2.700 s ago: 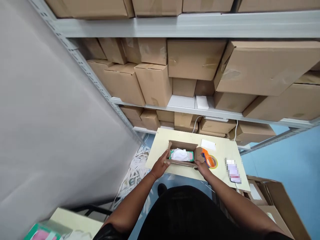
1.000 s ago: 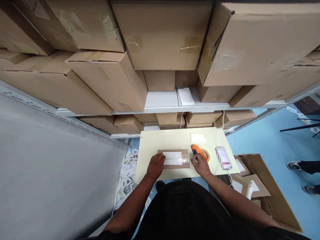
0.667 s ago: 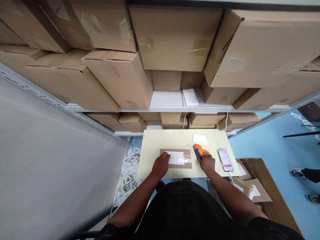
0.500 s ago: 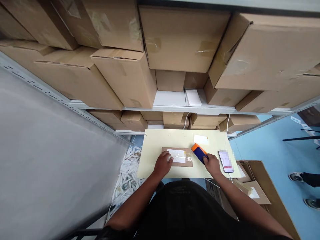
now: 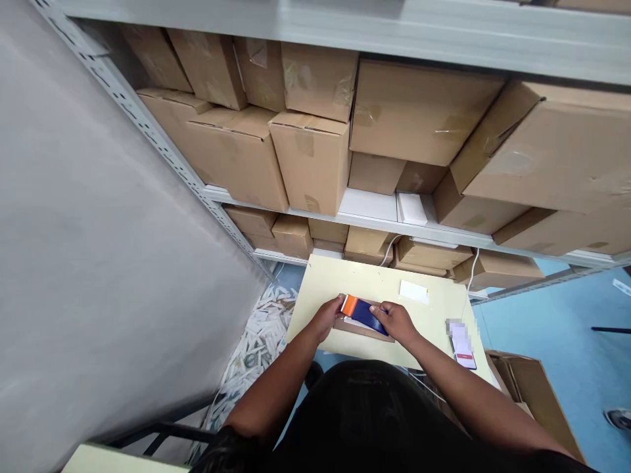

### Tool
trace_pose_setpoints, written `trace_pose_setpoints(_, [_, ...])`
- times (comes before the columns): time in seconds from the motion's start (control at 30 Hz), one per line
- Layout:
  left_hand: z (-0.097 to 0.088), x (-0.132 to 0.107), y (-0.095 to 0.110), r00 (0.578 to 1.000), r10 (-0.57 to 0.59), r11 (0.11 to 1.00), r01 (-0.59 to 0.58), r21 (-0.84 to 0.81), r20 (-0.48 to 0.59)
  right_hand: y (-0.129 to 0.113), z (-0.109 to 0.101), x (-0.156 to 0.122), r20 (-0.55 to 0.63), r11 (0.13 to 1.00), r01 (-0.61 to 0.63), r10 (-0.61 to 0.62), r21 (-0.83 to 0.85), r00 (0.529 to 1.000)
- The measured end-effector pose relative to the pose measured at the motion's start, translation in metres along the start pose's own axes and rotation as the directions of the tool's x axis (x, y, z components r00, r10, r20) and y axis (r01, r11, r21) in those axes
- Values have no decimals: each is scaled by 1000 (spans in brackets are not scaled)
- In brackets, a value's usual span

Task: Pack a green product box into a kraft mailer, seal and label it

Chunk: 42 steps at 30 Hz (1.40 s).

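Observation:
A flat brown cardboard parcel (image 5: 355, 328) lies on the pale yellow table (image 5: 325, 276), mostly covered by what is above it. Over it, my right hand (image 5: 397, 322) grips an orange and dark blue tape dispenser (image 5: 369, 314), its orange end pointing left. My left hand (image 5: 326, 318) is closed at the parcel's left end, its fingertips right beside the orange end. The white label on the parcel is largely hidden under the dispenser.
A white label slip (image 5: 414, 291) and a phone (image 5: 462, 345) with a cable lie on the table. Cardboard boxes (image 5: 310, 157) fill the shelves behind. White paper strips (image 5: 266, 335) litter the floor at left; an open carton (image 5: 539, 387) and someone's shoe (image 5: 618, 418) are at right.
My right hand has brought the tape dispenser left, over the parcel. My left hand has shifted from the parcel's top to its left end. The camera view has turned left.

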<state>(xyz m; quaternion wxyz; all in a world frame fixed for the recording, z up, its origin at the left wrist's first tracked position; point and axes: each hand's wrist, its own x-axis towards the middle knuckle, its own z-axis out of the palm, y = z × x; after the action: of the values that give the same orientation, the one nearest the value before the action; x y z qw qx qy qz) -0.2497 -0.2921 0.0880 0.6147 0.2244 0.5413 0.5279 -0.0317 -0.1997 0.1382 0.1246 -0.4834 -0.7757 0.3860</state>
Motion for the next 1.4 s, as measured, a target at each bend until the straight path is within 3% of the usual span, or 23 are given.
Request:
trace_pose_setpoints(0.13, [-3,-6,-2,999,-1,997,-2,-83,-32,1,10,6,43,1000,-4,6,-25,999])
trace_pose_setpoints(0.33, [-5,-8,-4,999,5,990,-10,-140,-35,3,6,10,89,1000,-4,3,12,996])
trace_pose_setpoints(0.57, [-10,-6,-7,997,-51,995,46,-90,-56,7,10,13,130,996,-6,-5,90,992])
trace_pose_setpoints(0.87, [-11,1,-12,987,-55,998,53,-14,-149,2,12,14,166,999,-10,1,51,986])
trace_pose_setpoints(0.97, [-14,2,-13,985,-49,999,44,-32,-165,5,3,11,183,998,-28,16,63,983])
trace_pose_setpoints(1.2, [-21,-1,-21,965,-48,991,14,-131,-259,38,-40,-18,152,997,-75,77,-22,985])
trace_pose_setpoints(1.4, [-30,-7,-19,961,-105,982,59,-178,-255,30,-28,-21,127,991,-44,61,-127,990])
